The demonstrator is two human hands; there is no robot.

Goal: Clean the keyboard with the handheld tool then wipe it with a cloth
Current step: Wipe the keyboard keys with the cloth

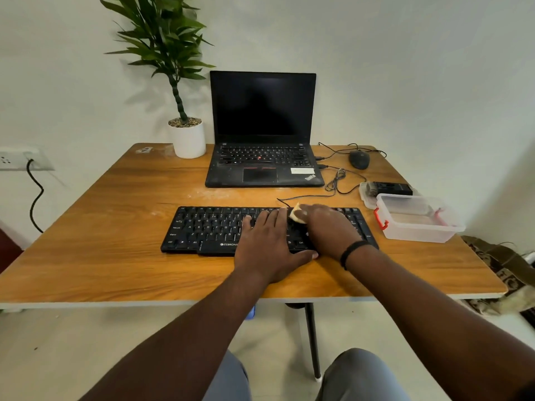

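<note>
Wooden table (115,227) against white wall (405,68), left hand (266,241) flat on keyboard (202,227), right hand (327,227) gripping cloth (294,214)

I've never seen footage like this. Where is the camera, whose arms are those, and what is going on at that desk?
The camera sits on a person's head, looking down at their own arms. The left hand lies flat on a black keyboard, steadying it. The right hand presses a pale cloth against the keys. On the wooden table also stand a laptop, a potted plant, a mouse and a clear plastic box, with a dark brush tool resting on its lid behind.
</note>
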